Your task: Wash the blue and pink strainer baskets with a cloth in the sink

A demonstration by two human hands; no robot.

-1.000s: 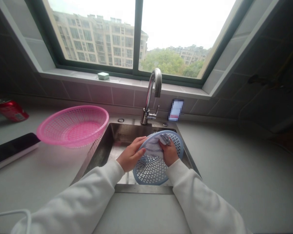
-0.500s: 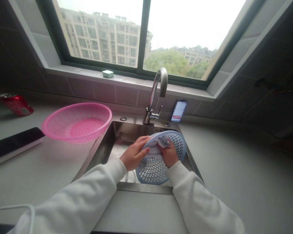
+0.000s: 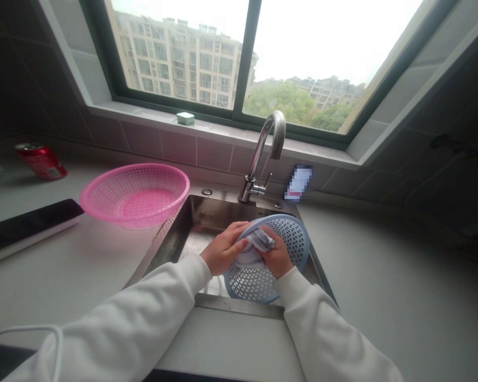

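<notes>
The right hand is wrapped around a bunched white-and-grey cloth; a perforated pale-blue plastic basket, lower centre, is gripped by the left hand, its wiping seemingly unfinished.

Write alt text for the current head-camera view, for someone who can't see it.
A person's left hand steadies a tilted blue basket at a metal sink, while the right hand holds a pale cloth against the basket. A pink basket sits on the counter at left; a faucet stands behind the sink.

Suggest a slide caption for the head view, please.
At a sink, left fingers hold a tilted blue basket while right fingers grip a white cloth.
</notes>
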